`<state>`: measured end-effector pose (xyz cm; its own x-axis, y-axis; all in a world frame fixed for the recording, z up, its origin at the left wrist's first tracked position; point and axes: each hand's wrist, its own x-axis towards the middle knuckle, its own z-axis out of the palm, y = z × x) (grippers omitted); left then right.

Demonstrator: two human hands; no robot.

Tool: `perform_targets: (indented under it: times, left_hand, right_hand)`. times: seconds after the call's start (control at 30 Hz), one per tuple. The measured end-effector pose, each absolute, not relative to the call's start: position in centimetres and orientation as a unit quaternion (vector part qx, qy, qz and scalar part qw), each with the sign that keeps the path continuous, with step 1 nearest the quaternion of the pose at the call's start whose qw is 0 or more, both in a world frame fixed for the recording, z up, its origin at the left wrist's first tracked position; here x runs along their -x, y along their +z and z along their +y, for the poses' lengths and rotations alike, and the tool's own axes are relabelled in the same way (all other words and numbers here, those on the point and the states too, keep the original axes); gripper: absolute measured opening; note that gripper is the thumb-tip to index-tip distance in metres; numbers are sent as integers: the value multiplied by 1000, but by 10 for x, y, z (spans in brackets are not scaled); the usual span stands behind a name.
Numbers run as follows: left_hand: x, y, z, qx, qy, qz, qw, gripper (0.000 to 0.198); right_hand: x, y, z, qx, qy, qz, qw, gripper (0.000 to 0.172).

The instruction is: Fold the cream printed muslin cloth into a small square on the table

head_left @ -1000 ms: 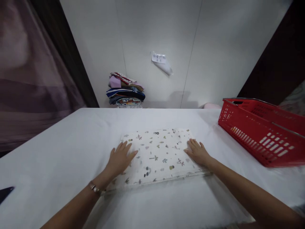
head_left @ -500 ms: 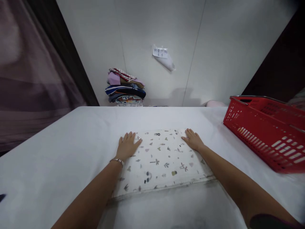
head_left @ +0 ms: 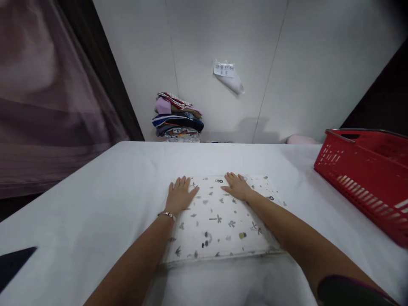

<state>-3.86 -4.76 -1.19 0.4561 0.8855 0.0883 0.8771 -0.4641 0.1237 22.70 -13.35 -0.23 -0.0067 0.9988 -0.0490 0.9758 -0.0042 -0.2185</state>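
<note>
The left hand (head_left: 179,199) and right hand (head_left: 237,187) rest palm-down, fingers parted, gripping nothing, on the printed cloth (head_left: 216,231), in from the worktop (head_left: 86,212)'s far edge. Smoothing seems in hand; the next move calls for light, even pressure.

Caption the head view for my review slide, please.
Left grip and right grip rest flat on a patterned white cloth, with a red basket to the right.
</note>
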Motion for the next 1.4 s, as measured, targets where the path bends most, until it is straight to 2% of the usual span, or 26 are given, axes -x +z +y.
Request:
perform_targets:
  times: [0.2, 0.33, 0.6, 0.7, 0.87, 1.03, 1.23, 1.4]
  left_hand:
    - [37, -11, -49, -850, 77, 519, 30, 74]
    - [36, -10, -49, -849, 84, 520, 29, 73]
    - [38, -14, -46, -853, 92, 513, 25, 73]
    - [38, -12, -46, -854, 91, 512, 36, 73]
    - [37, -9, -48, -853, 85, 513, 45, 73]
    - [36, -10, -48, -854, 81, 512, 39, 73]
    - [37, -15, -45, -856, 83, 509, 38, 75]
    - [38, -14, -47, -853, 91, 510, 57, 73]
  right_hand:
    - [-221, 0, -128, 712, 124, -690, 48, 85]
    - [-196, 4, -120, 703, 110, -700, 68, 87]
    - [-183, 2, -112, 676, 158, -715, 82, 85]
    - [-216, 10, -128, 710, 116, -689, 83, 82]
    - [-292, 0, -176, 837, 52, -545, 16, 77]
    - [-318, -15, -191, 841, 37, -539, 12, 72]
    - [-311, -8, -189, 840, 41, -541, 22, 69]
    - [-304, -10, -224, 833, -10, -551, 49, 66]
